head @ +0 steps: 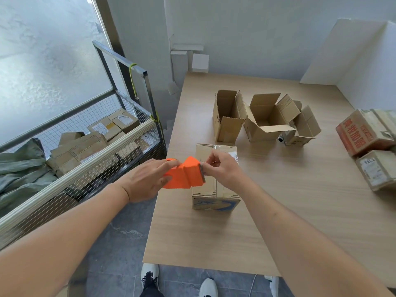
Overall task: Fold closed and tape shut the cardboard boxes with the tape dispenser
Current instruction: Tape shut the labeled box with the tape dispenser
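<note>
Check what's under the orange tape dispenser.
The closed cardboard box on the table lies below the orange tape dispenser, which both hands hold. The box top directly beneath is covered.

We are seeing bright, even daylight coming through the frosted window (pixel 49 61) at left, washing it pale. Shadows are lying soft and faint on the bench (pixel 278 200). The wide lens is bending straight lines near the edges, and the forearms are looking stretched; focus is holding mostly sharp.
</note>
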A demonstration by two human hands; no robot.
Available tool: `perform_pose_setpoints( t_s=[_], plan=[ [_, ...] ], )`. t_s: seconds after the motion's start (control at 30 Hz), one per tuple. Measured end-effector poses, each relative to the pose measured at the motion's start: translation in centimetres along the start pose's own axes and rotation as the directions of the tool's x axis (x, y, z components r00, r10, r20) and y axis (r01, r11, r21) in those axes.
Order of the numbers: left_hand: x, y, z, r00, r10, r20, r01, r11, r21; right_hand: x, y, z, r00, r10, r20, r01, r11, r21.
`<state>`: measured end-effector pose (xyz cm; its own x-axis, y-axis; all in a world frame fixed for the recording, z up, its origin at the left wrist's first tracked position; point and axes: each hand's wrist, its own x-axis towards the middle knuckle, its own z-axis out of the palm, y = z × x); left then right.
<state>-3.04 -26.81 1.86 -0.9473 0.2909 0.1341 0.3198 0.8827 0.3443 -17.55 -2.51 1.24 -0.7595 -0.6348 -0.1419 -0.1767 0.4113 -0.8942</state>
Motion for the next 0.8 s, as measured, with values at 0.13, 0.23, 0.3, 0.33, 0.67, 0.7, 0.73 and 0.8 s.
perform_pose_setpoints(
  t_s=[0.13,0.23,0.3,0.33,0.67,0.7,0.73,0.8],
  plan=[
    [-0.2,0.8,-0.2,0.998,-0.006,-0.059,0.003,0.999,-0.048,-0.6,0.3,-0.9,1.0,0.019,0.009,-0.02,0.99,0.141],
    [0.2,1.1,-0.2,0.999,0.023,-0.038,-0.024,0.999,-0.036,-1.0,0.3,-1.0,0.999,0.037,0.02,-0.038,0.998,0.05],
    [0.4,1.0,0.0,0.999,0.034,-0.031,-0.034,0.999,-0.004,-1.3,0.3,-0.9,0.998,0.065,0.003,-0.065,0.998,0.005],
    [0.4,1.0,0.0,0.999,0.034,-0.035,-0.034,0.999,0.01,-1.4,0.3,-1.0,0.997,0.081,-0.007,-0.081,0.997,-0.006],
    [1.3,2.3,0.1,0.996,-0.059,-0.069,0.064,0.995,0.075,-2.8,1.7,-0.6,0.975,0.212,-0.064,-0.213,0.977,-0.018],
    [1.4,2.3,0.2,0.997,-0.054,-0.062,0.058,0.996,0.062,-3.0,2.0,-0.6,0.972,0.225,-0.069,-0.226,0.974,-0.007],
    [1.5,2.4,0.3,0.997,-0.046,-0.059,0.048,0.998,0.047,-3.3,2.2,-0.6,0.969,0.237,-0.073,-0.237,0.971,-0.001],
    [1.8,2.5,0.7,0.998,-0.035,-0.059,0.036,0.999,0.009,-3.8,2.5,-0.5,0.963,0.255,-0.085,-0.255,0.967,0.009]
  ],
)
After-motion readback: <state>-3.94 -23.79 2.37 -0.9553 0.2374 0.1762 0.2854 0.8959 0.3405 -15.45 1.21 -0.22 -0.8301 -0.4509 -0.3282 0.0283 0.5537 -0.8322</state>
